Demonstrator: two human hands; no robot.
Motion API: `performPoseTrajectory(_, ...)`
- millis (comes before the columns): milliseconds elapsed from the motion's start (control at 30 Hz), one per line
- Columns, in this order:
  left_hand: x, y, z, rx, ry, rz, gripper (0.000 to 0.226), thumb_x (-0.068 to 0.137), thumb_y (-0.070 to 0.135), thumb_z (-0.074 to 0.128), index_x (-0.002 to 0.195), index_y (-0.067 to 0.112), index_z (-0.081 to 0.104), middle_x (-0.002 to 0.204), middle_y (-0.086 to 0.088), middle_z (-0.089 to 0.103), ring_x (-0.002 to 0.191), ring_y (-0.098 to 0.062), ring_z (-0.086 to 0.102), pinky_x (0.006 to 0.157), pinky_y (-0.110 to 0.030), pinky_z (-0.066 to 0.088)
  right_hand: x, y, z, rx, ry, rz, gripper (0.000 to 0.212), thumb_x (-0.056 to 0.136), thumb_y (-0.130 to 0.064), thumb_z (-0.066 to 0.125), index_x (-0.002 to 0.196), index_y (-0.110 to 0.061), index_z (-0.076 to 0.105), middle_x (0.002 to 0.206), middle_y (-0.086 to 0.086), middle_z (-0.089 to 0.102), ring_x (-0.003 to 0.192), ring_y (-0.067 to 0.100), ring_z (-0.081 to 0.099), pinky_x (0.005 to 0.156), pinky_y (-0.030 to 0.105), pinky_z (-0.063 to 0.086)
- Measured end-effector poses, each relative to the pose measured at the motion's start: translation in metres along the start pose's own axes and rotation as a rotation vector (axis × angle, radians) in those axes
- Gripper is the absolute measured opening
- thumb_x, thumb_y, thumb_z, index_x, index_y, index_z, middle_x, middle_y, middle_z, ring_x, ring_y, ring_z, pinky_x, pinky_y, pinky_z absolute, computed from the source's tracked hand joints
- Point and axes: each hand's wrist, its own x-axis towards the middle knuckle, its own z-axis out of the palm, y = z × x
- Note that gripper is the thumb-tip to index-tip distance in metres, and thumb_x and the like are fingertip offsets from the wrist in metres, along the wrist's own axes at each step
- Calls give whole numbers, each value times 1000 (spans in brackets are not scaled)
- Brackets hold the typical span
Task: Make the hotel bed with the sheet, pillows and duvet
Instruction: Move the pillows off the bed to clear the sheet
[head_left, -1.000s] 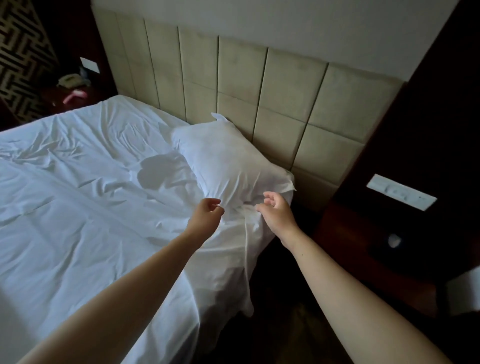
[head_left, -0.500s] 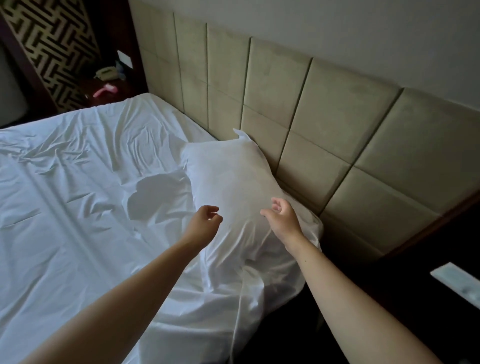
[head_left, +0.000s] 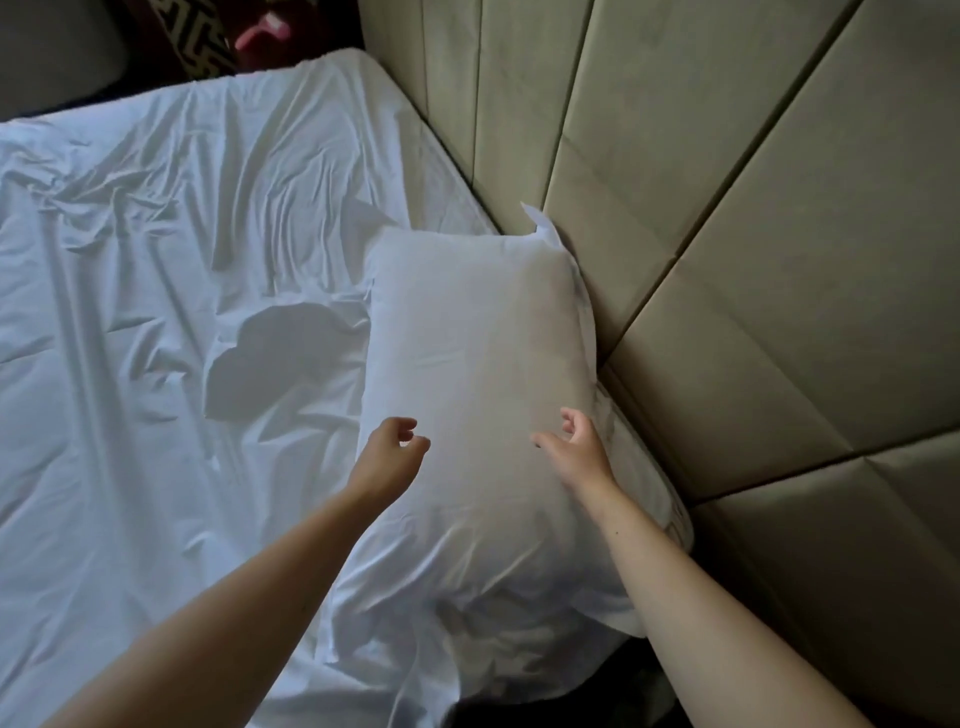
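Head view: pillow (head_left: 483, 364) lies on the sheet (head_left: 156, 312), long edge against the headboard (head_left: 727, 260). Left hand (head_left: 387, 457) and right hand (head_left: 576, 449) are over the pillow's near end, both grips loose, half-curled, holding nothing. Pillow looks soft, light and floppy, so best taken by the near corners. Sheet left of the pillow is wrinkled. Only the headboard crowds it.

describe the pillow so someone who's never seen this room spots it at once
Find the padded beige headboard. At its base, on the wrinkled white sheet, lies the pillow, one long edge against the headboard. It is the only plump, smooth white mound; the sheet around it is flat and creased.
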Motion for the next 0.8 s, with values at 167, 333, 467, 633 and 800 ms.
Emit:
performPoseTrajectory(167,55,-10,20,54,48,-146,66,82,36,64,139,10,41,139,-13,46,119,-29,52,103,-44,42,63,23,4,-106,20,75,82,83,-33,69,151,-14,27,155,10,29,140,26,33,113,35,30)
performPoseTrajectory(333,86,-22,31,114,128,-210,74,78,56,67,128,7,43,134,-17,44,124,-35,44,103,-45,36,104,34,10,-96,-15,156,119,64,-75,67,155,-19,14,160,4,19,146,24,22,118,43,22)
performPoseTrajectory(467,106,-31,38,15,118,-267,134,43,90,54,145,9,24,147,-12,36,135,-32,35,112,-46,31,123,39,14,-162,11,219,146,36,-90,61,154,-26,4,159,2,20,145,24,24,118,46,22)
performPoseTrajectory(633,121,-38,48,33,134,-342,132,50,86,60,151,17,11,154,-10,27,139,-30,32,113,-43,27,134,36,20,-210,76,255,141,37,-86,70,151,-23,16,147,9,40,131,30,45,108,43,38)
performPoseTrajectory(800,125,-28,49,-47,189,-327,123,46,96,51,141,19,38,136,-4,53,124,-27,51,105,-43,39,133,16,33,-252,154,276,115,44,-90,61,130,-15,48,129,7,58,116,29,57,95,38,48)
